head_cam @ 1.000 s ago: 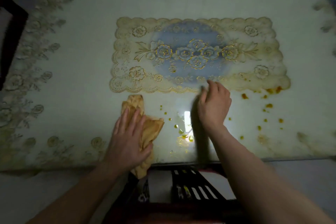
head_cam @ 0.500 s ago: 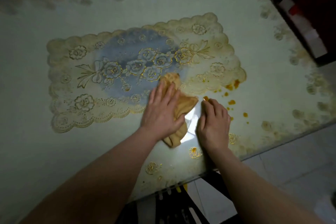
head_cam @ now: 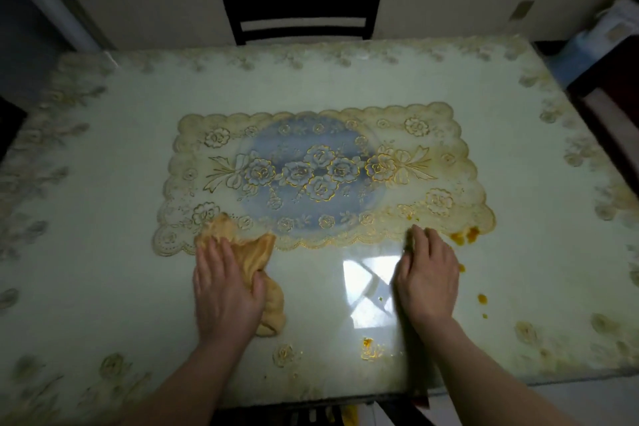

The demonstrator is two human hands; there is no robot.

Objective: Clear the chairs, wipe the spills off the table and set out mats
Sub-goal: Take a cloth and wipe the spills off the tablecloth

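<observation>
Left hand (head_cam: 224, 290) flat on the rag (head_cam: 254, 261), fingers straight, pressing it to the worktop (head_cam: 103, 183) at the near-left corner of the mat (head_cam: 325, 176). Right hand (head_cam: 427, 278) resting bare at the mat's near edge, fingers loosely bent, holding nothing. Orange spills (head_cam: 465, 236) well off to the right of the rag, just beyond the right hand; more drops (head_cam: 481, 298) further right, one blob (head_cam: 367, 342) near the front edge. Rag lying diagonally, far end on the mat. Right hand squarely between rag and mess, so likely needing to lift first. Dark chair (head_cam: 301, 12) tucked in at the far side.
</observation>
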